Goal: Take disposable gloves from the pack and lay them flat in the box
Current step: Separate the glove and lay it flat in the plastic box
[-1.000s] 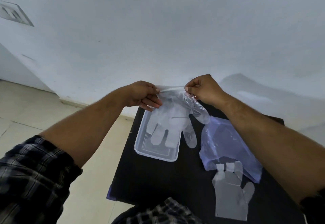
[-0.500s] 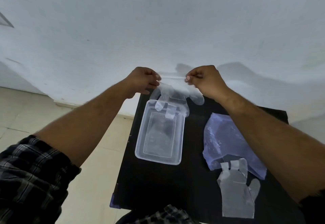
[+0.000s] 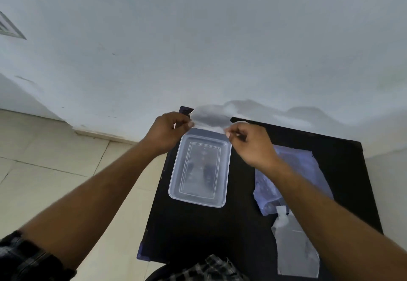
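Observation:
A clear plastic glove is stretched between my hands just beyond the far end of the clear rectangular box. My left hand pinches its left edge and my right hand pinches its right edge. The glove is blurred and seems flipped away from me toward the wall. The box stands on a black table with nothing plainly visible in it. A bluish glove pack lies to the box's right, partly hidden by my right forearm. Another clear glove lies flat near the table's front right.
A white wall rises right behind the table. Beige floor tiles spread to the left. The table's left edge runs close beside the box. A checked sleeve and checked cloth at the bottom centre belong to me.
The glove hung down over the box's far end; now it is swung up and away toward the wall. Both hands dropped lower and nearer the box, still pinching the glove.

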